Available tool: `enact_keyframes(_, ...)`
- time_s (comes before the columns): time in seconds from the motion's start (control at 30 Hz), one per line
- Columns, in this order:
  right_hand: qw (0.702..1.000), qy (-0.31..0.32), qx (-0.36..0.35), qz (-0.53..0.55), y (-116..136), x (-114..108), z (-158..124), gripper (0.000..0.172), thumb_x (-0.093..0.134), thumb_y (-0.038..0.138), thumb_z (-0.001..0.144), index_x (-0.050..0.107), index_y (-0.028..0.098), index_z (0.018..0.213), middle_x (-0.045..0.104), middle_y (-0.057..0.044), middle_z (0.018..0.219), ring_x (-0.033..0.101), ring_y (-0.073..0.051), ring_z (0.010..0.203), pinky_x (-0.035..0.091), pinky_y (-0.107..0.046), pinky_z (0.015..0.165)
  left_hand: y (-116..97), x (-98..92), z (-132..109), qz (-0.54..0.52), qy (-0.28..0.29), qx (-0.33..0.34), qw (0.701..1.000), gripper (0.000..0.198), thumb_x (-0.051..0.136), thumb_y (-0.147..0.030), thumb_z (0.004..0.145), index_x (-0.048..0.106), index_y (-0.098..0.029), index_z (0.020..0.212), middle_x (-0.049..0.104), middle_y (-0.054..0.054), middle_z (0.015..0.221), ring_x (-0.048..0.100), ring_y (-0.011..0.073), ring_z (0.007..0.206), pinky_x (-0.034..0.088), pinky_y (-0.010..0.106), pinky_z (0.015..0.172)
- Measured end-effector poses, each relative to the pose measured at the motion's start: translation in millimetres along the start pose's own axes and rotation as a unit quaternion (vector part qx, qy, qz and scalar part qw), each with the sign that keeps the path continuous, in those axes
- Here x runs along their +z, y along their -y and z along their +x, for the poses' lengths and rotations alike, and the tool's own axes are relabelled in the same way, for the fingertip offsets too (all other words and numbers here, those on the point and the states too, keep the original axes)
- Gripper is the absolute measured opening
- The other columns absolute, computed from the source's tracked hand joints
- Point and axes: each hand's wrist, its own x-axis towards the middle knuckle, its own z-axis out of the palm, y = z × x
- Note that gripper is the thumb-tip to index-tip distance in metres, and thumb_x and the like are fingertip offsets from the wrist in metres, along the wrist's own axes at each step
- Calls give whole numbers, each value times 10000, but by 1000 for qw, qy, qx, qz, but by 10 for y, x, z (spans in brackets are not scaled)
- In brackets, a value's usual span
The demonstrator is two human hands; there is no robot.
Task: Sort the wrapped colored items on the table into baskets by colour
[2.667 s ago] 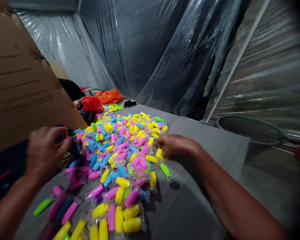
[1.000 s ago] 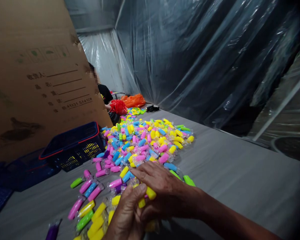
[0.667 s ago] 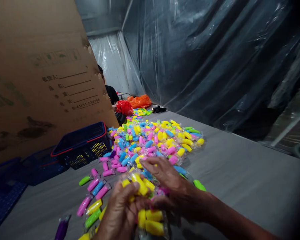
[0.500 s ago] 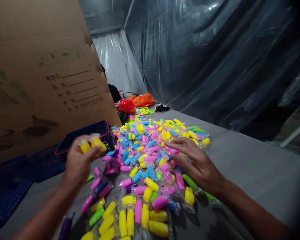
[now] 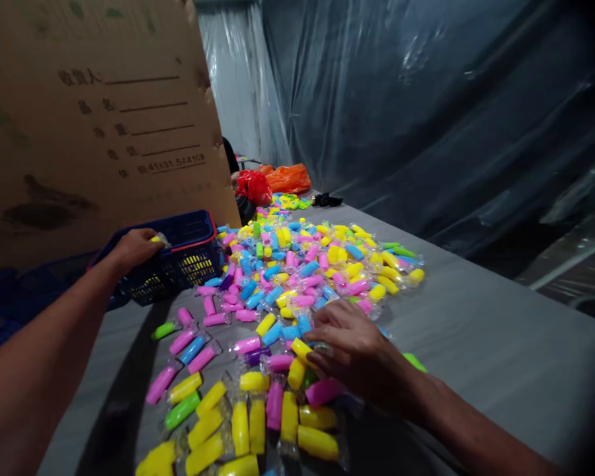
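My left hand point(image 5: 137, 248) is over the rim of a dark blue plastic basket point(image 5: 198, 254). Its fingers are closed round at least one yellow roll in clear wrapping point(image 5: 158, 239); part of the grip is hidden. Over the heap, my right hand point(image 5: 350, 337) has its thumb and fingers closed at the end of a yellow wrapped roll point(image 5: 301, 350). Pink, blue, yellow, green and purple wrapped rolls point(image 5: 277, 291) spread over the grey table point(image 5: 486, 330). Nearer me, several yellow rolls point(image 5: 240, 426) lie roughly side by side. Yellow shows through the basket's slots.
A large cardboard box point(image 5: 129, 132) stands behind the basket on the left. Red point(image 5: 254, 187) and orange plastic bags point(image 5: 288, 178) lie at the far end, beside a small black object point(image 5: 326, 199). Clear plastic sheeting point(image 5: 401, 119) hangs along the right side.
My left hand has carried yellow rolls left to the basket. My right hand has moved down and nearer, closing at a yellow roll. The view has shifted slightly.
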Motion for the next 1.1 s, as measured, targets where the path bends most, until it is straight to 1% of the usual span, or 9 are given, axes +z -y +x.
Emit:
enact_keyframes(0.1, 992, 75, 33, -91, 56, 50, -9, 88, 663, 254, 752, 617, 180, 742, 564, -70, 804, 461, -221, 789, 341, -338, 685, -51, -28, -95, 4, -3, 8, 1000, 465, 514, -426, 725, 586, -55, 997, 628, 46, 865, 573, 225, 822, 417, 316, 720)
enact_keyframes(0.17, 985, 101, 53, -131, 79, 66, -21, 132, 681, 262, 737, 588, 185, 681, 562, -63, 812, 453, -224, 799, 325, -338, 699, -151, -66, -279, 10, -65, 40, 997, 537, 491, -445, 777, 500, -54, 1147, 598, 79, 1018, 551, 213, 881, 413, 335, 772)
enact_keyframes(0.23, 982, 107, 60, -141, 89, 80, -39, 160, 707, 271, 709, 575, 191, 665, 560, -49, 826, 449, -221, 806, 313, -335, 707, -293, -96, -574, 17, -140, 82, 987, 517, 473, -428, 809, 471, -74, 1185, 574, 80, 1056, 532, 214, 913, 405, 354, 811)
enact_keyframes(0.3, 983, 103, 58, -139, 89, 94, -59, 178, 735, 273, 672, 576, 195, 661, 560, -37, 832, 449, -219, 806, 305, -332, 705, -451, -113, -975, 11, -142, 117, 983, 425, 539, -387, 778, 531, -116, 1106, 589, 62, 990, 532, 207, 902, 412, 340, 813)
enact_keyframes(0.47, 989, 70, 39, -127, 78, 111, -75, 156, 689, 219, 692, 557, 181, 620, 561, -39, 753, 457, -217, 763, 299, -335, 674, -757, -113, -2098, -26, 219, 204, 954, 228, 550, -307, 781, 580, -232, 995, 580, 24, 1019, 540, 188, 931, 434, 292, 800)
enact_keyframes(0.57, 998, 30, 17, -54, 84, 58, -56, 99, 641, 211, 747, 569, 173, 691, 584, -47, 781, 481, -212, 764, 326, -347, 698, -809, -78, -2471, -8, 334, 183, 925, 372, 556, -187, 741, 526, -276, 1101, 517, 15, 1174, 470, 207, 1106, 389, 322, 917)
enact_keyframes(0.73, 994, -11, 35, 107, 168, -141, -16, 95, 597, 206, 818, 571, 182, 906, 604, -40, 886, 538, -186, 848, 401, -330, 767, -773, 26, -2504, -20, 389, 160, 907, 402, 554, -183, 717, 507, -274, 1106, 475, 17, 1198, 472, 198, 1087, 387, 324, 916)
enact_keyframes(0.93, 988, -6, 50, 146, 225, -303, 71, 271, 554, 174, 843, 524, 194, 1112, 573, -44, 967, 539, -159, 854, 438, -279, 742, -830, 170, -2471, 53, 369, 165, 913, 382, 571, -225, 668, 521, -236, 1046, 518, 47, 1094, 504, 231, 1007, 418, 353, 838)
enact_keyframes(1.1, 981, 161, 19, 103, 307, -388, 290, 199, 504, 96, 824, 578, 173, 992, 500, -46, 907, 497, -155, 814, 415, -266, 694, -841, 256, -2549, 102, 347, 162, 918, 367, 553, -207, 637, 526, -229, 1002, 515, 64, 1096, 525, 242, 968, 437, 360, 780)
